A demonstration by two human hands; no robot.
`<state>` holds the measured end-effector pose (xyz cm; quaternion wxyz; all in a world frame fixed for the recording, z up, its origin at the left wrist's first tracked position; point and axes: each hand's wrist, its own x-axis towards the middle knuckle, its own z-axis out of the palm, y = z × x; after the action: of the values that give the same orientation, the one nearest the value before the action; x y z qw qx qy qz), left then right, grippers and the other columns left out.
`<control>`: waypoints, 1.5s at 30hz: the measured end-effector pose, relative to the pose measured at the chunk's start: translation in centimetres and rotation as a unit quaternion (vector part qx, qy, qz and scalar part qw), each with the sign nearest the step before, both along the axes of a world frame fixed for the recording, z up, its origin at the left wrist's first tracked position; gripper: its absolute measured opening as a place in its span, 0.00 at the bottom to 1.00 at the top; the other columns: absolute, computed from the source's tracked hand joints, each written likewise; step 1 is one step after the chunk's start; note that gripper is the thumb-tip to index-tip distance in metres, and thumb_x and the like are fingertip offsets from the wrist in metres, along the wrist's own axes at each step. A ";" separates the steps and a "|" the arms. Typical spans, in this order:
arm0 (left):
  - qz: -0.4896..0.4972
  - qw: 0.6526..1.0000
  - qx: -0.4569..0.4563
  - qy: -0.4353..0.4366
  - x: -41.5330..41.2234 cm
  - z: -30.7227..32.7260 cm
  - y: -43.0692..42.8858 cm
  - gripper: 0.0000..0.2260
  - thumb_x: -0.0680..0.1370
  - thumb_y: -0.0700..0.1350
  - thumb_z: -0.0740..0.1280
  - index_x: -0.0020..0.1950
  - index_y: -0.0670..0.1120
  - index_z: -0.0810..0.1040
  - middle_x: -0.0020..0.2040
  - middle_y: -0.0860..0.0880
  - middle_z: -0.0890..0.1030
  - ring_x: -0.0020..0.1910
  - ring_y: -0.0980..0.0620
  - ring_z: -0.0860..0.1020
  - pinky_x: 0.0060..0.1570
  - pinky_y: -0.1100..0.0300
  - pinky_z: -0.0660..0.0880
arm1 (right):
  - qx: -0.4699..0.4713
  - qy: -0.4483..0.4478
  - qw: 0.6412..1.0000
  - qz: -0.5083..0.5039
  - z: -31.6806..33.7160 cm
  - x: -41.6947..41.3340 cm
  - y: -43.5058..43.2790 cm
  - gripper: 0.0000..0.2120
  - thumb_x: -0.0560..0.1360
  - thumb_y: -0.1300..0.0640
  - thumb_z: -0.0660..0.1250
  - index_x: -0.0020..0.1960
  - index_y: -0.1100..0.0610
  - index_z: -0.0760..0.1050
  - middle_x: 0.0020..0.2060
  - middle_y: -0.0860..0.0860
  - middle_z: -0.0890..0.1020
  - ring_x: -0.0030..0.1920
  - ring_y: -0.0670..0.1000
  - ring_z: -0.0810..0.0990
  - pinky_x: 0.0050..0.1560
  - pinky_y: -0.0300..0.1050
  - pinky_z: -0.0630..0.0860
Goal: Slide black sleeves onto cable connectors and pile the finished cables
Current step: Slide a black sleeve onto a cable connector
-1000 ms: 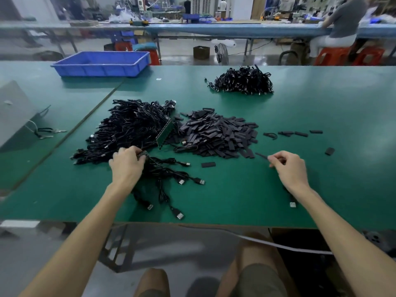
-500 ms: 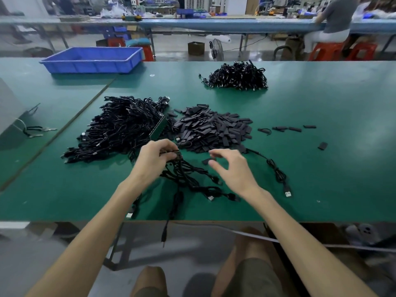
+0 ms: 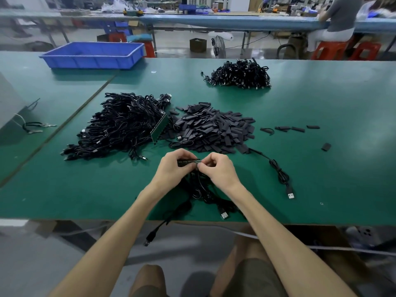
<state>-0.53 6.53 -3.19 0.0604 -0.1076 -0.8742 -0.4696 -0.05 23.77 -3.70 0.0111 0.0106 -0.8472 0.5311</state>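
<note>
Black cable strip (image 3: pixel 188 161) | left hand (image 3: pixel 171 167) grips left end | right hand (image 3: pixel 216 170) pinches right end

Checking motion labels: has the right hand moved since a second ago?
Yes. The right hand went leftward: from beyond the right edge of the sleeve pile to in front of its middle, meeting the left hand on the cable bundle.

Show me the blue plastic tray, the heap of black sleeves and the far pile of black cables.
Blue plastic tray (image 3: pixel 92 61): head view, front wall.
Heap of black sleeves (image 3: pixel 214 129): head view, middle.
Far pile of black cables (image 3: pixel 240 75): head view, middle.
</note>
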 end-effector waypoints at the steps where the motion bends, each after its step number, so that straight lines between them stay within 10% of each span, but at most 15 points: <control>1: 0.009 1.000 0.002 -0.002 0.0 -0.1 0.2 0.07 0.75 0.40 0.76 0.52 0.45 0.84 0.47 0.54 0.85 0.50 0.58 0.82 0.54 0.64 0.77 | 0.001 0.000 1.000 -0.005 -0.1 0.0 -0.1 0.08 0.74 0.58 0.76 0.39 0.52 0.79 0.32 0.45 0.80 0.30 0.37 0.75 0.34 0.30 0.70; 12: 0.081 0.997 -0.009 0.006 0.5 -0.6 1.2 0.05 0.77 0.39 0.73 0.50 0.47 0.82 0.43 0.59 0.81 0.44 0.66 0.77 0.42 0.77 0.70 | 0.048 0.020 0.997 -0.049 -0.7 0.4 -1.8 0.06 0.72 0.56 0.73 0.39 0.54 0.78 0.33 0.46 0.81 0.35 0.45 0.79 0.39 0.44 0.76; 18: 0.088 0.996 -0.017 0.004 0.2 -0.4 -0.1 0.06 0.78 0.38 0.73 0.51 0.48 0.82 0.44 0.57 0.81 0.45 0.64 0.78 0.42 0.77 0.70 | -0.131 -0.002 0.987 -0.094 -0.2 0.1 -0.3 0.03 0.77 0.57 0.73 0.46 0.57 0.83 0.38 0.48 0.85 0.37 0.40 0.80 0.43 0.34 0.76; 23: 0.141 0.989 -0.032 0.004 -0.7 0.1 -3.8 0.07 0.79 0.37 0.71 0.50 0.50 0.80 0.48 0.52 0.82 0.52 0.52 0.79 0.58 0.57 0.75 | -0.434 -0.039 0.881 -0.183 1.1 -0.5 2.9 0.04 0.81 0.63 0.69 0.55 0.60 0.81 0.45 0.52 0.87 0.45 0.49 0.85 0.49 0.42 0.82; 28: 0.206 0.949 -0.225 0.081 -0.9 -0.4 -4.7 0.11 0.79 0.36 0.69 0.59 0.47 0.81 0.59 0.48 0.78 0.64 0.45 0.69 0.62 0.52 0.55 | -0.568 -0.049 0.802 -0.181 0.3 -0.1 4.6 0.07 0.80 0.65 0.69 0.58 0.61 0.79 0.47 0.54 0.85 0.47 0.51 0.83 0.54 0.44 0.80; 32: 0.144 0.958 -0.213 0.128 -0.5 0.0 -2.1 0.07 0.81 0.43 0.68 0.58 0.50 0.81 0.55 0.53 0.79 0.59 0.50 0.72 0.60 0.55 0.58 | -0.515 -0.029 0.843 -0.153 -0.1 0.1 4.2 0.05 0.79 0.65 0.70 0.54 0.59 0.81 0.42 0.50 0.83 0.41 0.46 0.80 0.47 0.39 0.78; 36: 0.000 1.000 -0.019 -0.003 0.0 0.7 1.8 0.09 0.84 0.52 0.64 0.55 0.52 0.82 0.42 0.60 0.85 0.43 0.58 0.82 0.46 0.59 0.77 | -0.465 -0.013 0.876 -0.127 -0.3 0.3 3.9 0.04 0.81 0.65 0.69 0.54 0.60 0.80 0.39 0.51 0.84 0.39 0.47 0.81 0.45 0.41 0.79; 45: -0.082 0.995 -0.042 -0.033 -0.1 0.4 5.1 0.11 0.80 0.55 0.70 0.55 0.49 0.83 0.46 0.57 0.84 0.44 0.64 0.81 0.45 0.71 0.74 | -0.409 0.000 0.903 -0.134 -0.7 0.4 3.6 0.03 0.81 0.63 0.69 0.52 0.59 0.82 0.41 0.50 0.83 0.43 0.47 0.81 0.48 0.40 0.78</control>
<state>-0.58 11.63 -2.79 -0.0118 -0.1655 -0.8829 -0.4393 0.37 27.36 -4.40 0.0856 -0.1079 -0.5490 0.8244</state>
